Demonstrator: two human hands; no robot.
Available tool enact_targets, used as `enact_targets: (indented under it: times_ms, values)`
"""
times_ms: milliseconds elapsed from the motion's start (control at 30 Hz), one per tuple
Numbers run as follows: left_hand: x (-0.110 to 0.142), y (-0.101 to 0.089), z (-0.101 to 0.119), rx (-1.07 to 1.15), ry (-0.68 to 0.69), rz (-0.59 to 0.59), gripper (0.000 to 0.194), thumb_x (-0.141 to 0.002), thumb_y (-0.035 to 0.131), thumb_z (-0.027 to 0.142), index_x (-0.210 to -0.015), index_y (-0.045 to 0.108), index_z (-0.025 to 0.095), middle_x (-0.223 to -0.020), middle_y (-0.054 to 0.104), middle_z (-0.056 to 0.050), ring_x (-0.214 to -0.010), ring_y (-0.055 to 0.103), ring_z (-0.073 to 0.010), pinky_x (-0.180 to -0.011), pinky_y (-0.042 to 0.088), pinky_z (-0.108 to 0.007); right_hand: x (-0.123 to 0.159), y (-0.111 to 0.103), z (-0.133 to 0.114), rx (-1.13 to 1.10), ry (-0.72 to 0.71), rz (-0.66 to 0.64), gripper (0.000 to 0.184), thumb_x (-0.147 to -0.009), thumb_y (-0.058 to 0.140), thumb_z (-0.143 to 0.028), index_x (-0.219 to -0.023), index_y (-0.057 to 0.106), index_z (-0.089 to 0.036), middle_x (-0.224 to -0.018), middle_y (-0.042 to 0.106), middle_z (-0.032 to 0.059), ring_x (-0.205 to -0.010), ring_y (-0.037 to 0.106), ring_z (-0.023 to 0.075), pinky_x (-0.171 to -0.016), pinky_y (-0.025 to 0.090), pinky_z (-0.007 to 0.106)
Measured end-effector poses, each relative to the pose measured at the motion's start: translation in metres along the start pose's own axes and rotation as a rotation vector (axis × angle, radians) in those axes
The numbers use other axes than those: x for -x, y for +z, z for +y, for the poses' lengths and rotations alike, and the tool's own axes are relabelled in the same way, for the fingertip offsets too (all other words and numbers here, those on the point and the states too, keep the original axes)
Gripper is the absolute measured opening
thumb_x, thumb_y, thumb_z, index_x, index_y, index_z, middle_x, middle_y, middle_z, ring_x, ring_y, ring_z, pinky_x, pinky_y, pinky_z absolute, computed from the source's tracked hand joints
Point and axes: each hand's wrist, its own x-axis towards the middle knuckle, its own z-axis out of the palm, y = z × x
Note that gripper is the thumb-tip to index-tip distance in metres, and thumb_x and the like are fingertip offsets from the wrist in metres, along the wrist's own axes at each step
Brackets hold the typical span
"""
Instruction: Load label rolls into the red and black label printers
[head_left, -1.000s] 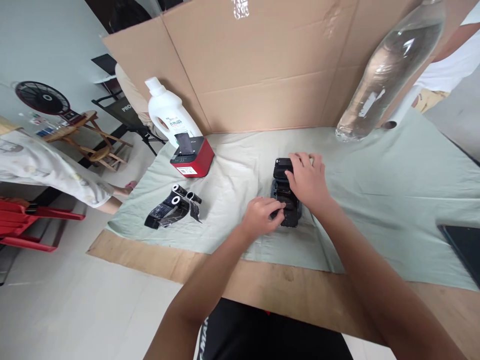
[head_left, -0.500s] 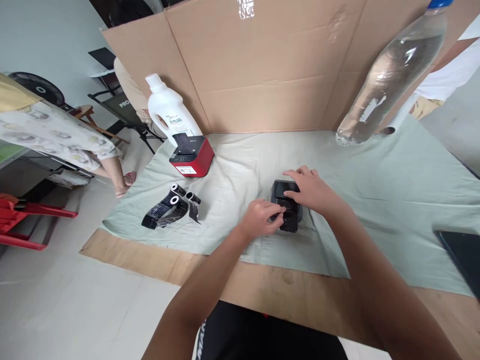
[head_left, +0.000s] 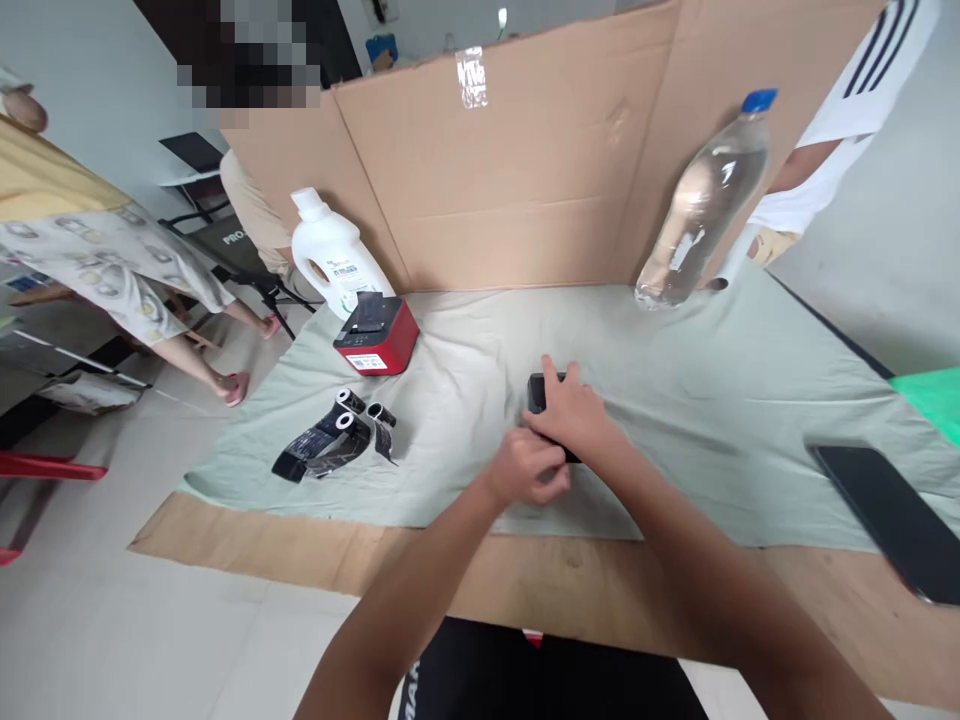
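Closest in are the person's black shorts [head_left: 600, 665], then the bare wood edge [head_left: 570, 565] of the table. A dark phone [head_left: 889, 520] lies off to the R, partly on the pale green cloth [head_left: 720, 420]. The person's L hand [head_left: 531, 467] has its fingers curled in by the near L side of the black box [head_left: 535, 392]; can't tell if they grip anything b/c the fingertips are hidden. The R hand [head_left: 568, 408] is open, fingers spread over the top of the box. The box sits on the cloth near the middle, mostly hidden under the R hand.

To the L lie black rolls [head_left: 330, 440] w/ 3 round ends showing & loose strips. Past them is 1 red box [head_left: 394, 345] w/ a black top, then 1 white jug [head_left: 330, 250] just behind it. Far R, 1 clear bottle [head_left: 694, 215] w/ a blue cap stands by the cardboard wall [head_left: 525, 180]. Beyond are 3 other ppl: 2 on the L, 1 on the R in a white shirt [head_left: 889, 80].
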Motion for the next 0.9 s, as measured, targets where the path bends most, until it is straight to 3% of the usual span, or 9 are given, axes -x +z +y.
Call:
enact_targets:
  times_ms: [100,200,267,333,467,600,667,767,900]
  values:
    - [0.000,0.011,0.014,-0.011,0.134,-0.147,0.029,-0.086,0.049,0.029,-0.059,0.056,0.023,-0.051,0.056,0.000,-0.051,0.053,-0.0148,-0.053,0.041,-0.031,0.004,0.001,-0.002,0.004,0.004,0.095,0.093,-0.077,0.070,-0.052,-0.155,0.031,-0.018,-0.141,0.040,0.0245,-0.099,0.067,0.0381,-0.081,0.050,0.044]
    - [-0.005,0.017,0.028,-0.033,0.147,-0.352,0.028,-0.094,0.051,0.037,-0.100,0.074,0.021,-0.094,0.076,-0.006,-0.090,0.069,-0.0203,-0.079,0.052,-0.035,0.002,-0.014,0.031,-0.080,0.075,0.205,0.079,-0.077,0.067,-0.053,-0.143,0.043,-0.018,-0.141,0.042,0.0209,-0.096,0.067,0.0337,-0.076,0.050,0.041]
    - [-0.008,0.018,0.035,-0.056,0.094,-0.481,0.048,-0.100,0.048,0.048,-0.139,0.060,0.024,-0.141,0.064,-0.007,-0.132,0.057,-0.0261,-0.107,0.046,-0.042,-0.002,-0.028,0.069,-0.126,0.124,0.280,0.067,-0.079,0.062,-0.055,-0.136,0.049,-0.022,-0.140,0.044,0.0169,-0.094,0.067,0.0308,-0.077,0.051,0.041]
    - [-0.009,0.017,0.040,-0.072,0.037,-0.612,0.060,-0.104,0.038,0.056,-0.156,0.040,0.027,-0.165,0.039,-0.004,-0.154,0.031,-0.0290,-0.124,0.028,-0.050,-0.004,-0.040,0.112,-0.117,0.174,0.333,0.062,-0.080,0.060,-0.056,-0.134,0.052,-0.026,-0.141,0.045,0.0143,-0.098,0.067,0.0312,-0.079,0.051,0.042]
    - [-0.008,0.010,0.049,-0.048,-0.008,-0.772,0.065,-0.105,0.031,0.058,-0.162,0.028,0.026,-0.172,0.021,-0.001,-0.160,0.015,-0.0300,-0.130,0.012,-0.052,-0.005,-0.044,0.188,-0.052,0.279,0.379,0.065,-0.079,0.062,-0.061,-0.134,0.054,-0.027,-0.144,0.045,0.0194,-0.103,0.066,0.0389,-0.080,0.050,0.049]
    - [-0.007,0.003,0.055,-0.022,-0.006,-0.786,0.065,-0.105,0.035,0.057,-0.162,0.029,0.027,-0.172,0.021,0.001,-0.161,0.011,-0.0299,-0.130,0.014,-0.053,-0.004,-0.034,0.225,-0.052,0.261,0.336,0.065,-0.082,0.059,-0.061,-0.136,0.055,-0.025,-0.145,0.046,0.0271,-0.107,0.063,0.0478,-0.080,0.048,0.056]
    - [-0.006,0.001,0.056,-0.014,-0.008,-0.780,0.065,-0.104,0.037,0.057,-0.161,0.031,0.027,-0.171,0.022,0.001,-0.161,0.012,-0.0303,-0.130,0.015,-0.054,-0.005,-0.031,0.223,0.005,0.259,0.327,0.066,-0.083,0.059,-0.060,-0.138,0.056,-0.022,-0.146,0.047,0.0300,-0.114,0.059,0.0532,-0.084,0.046,0.059]
    - [-0.006,0.002,0.055,-0.004,-0.004,-0.757,0.065,-0.103,0.041,0.057,-0.160,0.034,0.026,-0.170,0.025,0.001,-0.160,0.015,-0.0315,-0.130,0.016,-0.056,-0.008,-0.026,0.194,0.176,0.192,0.493,0.066,-0.088,0.057,-0.054,-0.140,0.055,-0.014,-0.152,0.043,0.0320,-0.133,0.044,0.0560,-0.100,0.040,0.064]
    - [-0.008,0.006,0.058,0.100,0.037,-0.672,0.048,-0.097,0.059,0.052,-0.139,0.064,0.030,-0.152,0.057,0.001,-0.148,0.044,-0.0285,-0.118,0.041,-0.043,-0.018,-0.013,0.115,0.139,-0.188,0.593,0.067,-0.088,0.056,-0.044,-0.145,0.048,-0.009,-0.152,0.043,0.0300,-0.142,0.039,0.0456,-0.111,0.034,0.064]
